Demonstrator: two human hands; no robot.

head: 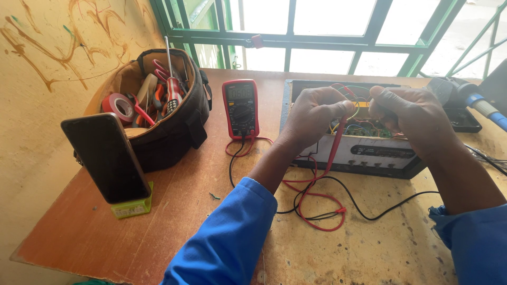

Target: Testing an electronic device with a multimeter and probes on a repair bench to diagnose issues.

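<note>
My left hand point(316, 116) is closed around a red test probe point(335, 146) that points down over an opened electronic box point(369, 153) with a white front panel. My right hand point(409, 113) is curled above the box's wiring, and what it holds is hidden by the fingers. A red multimeter point(241, 107) lies left of the box. Its red and black leads point(317, 203) loop across the wooden table point(158, 221) toward my hands.
A dark tool bag point(169, 121) with screwdrivers, pliers and a red tape roll stands at the left. A phone point(108, 158) leans upright on a green stand before it. A soldering tool with a blue handle point(483, 108) lies at the far right, green window bars behind.
</note>
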